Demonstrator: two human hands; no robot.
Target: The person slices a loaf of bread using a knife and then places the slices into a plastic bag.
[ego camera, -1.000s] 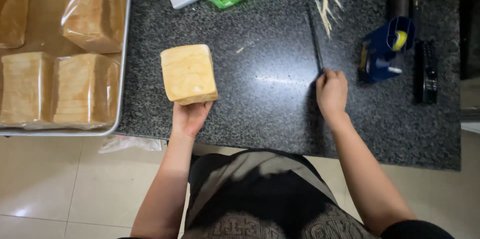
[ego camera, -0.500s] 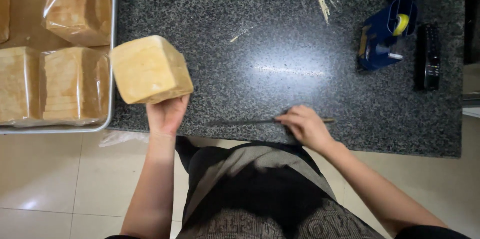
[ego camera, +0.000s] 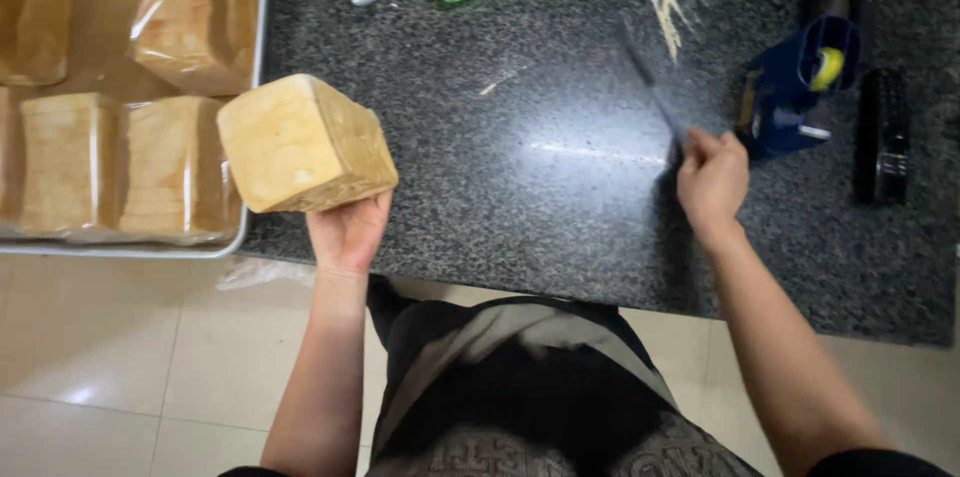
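Head view: left hand [ego camera: 347, 232] is closed under a square, unwrapped bread loaf [ego camera: 303, 144], lifting it at the near edge of the dark granite counter [ego camera: 520, 187], just right of the metal tray [ego camera: 255, 47] of bagged loaves [ego camera: 120, 167]. Right hand [ego camera: 712, 177] is clenched on the handle of a long knife [ego camera: 650, 87], blurred, beside the blue tape dispenser [ego camera: 790, 87].
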